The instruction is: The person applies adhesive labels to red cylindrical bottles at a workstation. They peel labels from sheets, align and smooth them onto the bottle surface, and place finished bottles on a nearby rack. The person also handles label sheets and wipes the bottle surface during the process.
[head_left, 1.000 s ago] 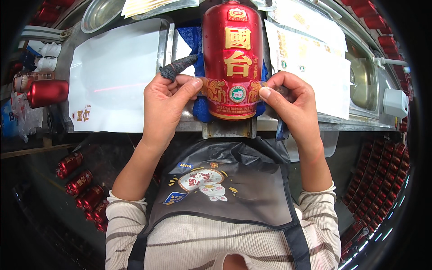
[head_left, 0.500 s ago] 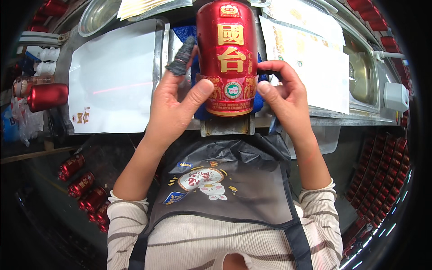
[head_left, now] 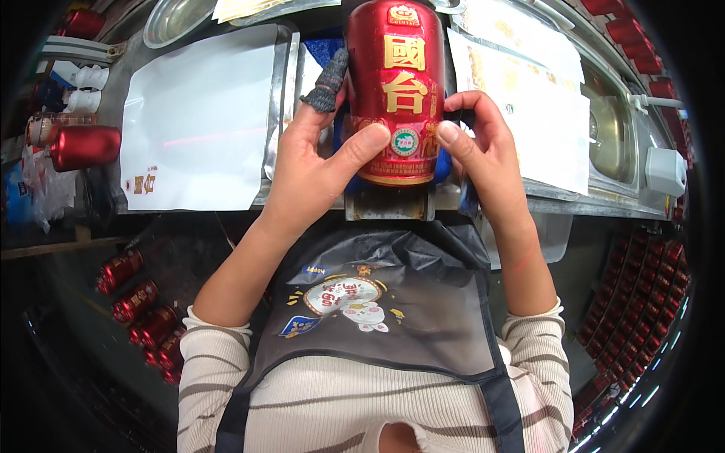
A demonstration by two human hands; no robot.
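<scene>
A glossy red bottle [head_left: 414, 75] with large gold characters lies on a blue cloth over a metal stand [head_left: 389, 204], its base toward me. Around its lower left side is my left hand [head_left: 317, 155], the thumb pressed on the decal band beside a round green-and-white emblem. A dark ribbed covering wraps one left finger, which points up along the bottle's side. My right hand [head_left: 487, 151] grips the lower right edge, its thumb on the decal band and its forefinger bent against the side. The other fingers of both hands are partly hidden.
A large white sheet [head_left: 200, 113] lies on a tray at left, and decal sheets [head_left: 521, 113] at right. Metal basins [head_left: 177, 21] stand farther off. Another red bottle [head_left: 87, 147] lies at the far left. Several more red bottles [head_left: 136, 300] stand below left, with rows [head_left: 638, 294] at right.
My left thumb has moved right, onto the decal beside the emblem. The right thumb now rests against the bottle's edge. The whole scene has shifted slightly in the view.
</scene>
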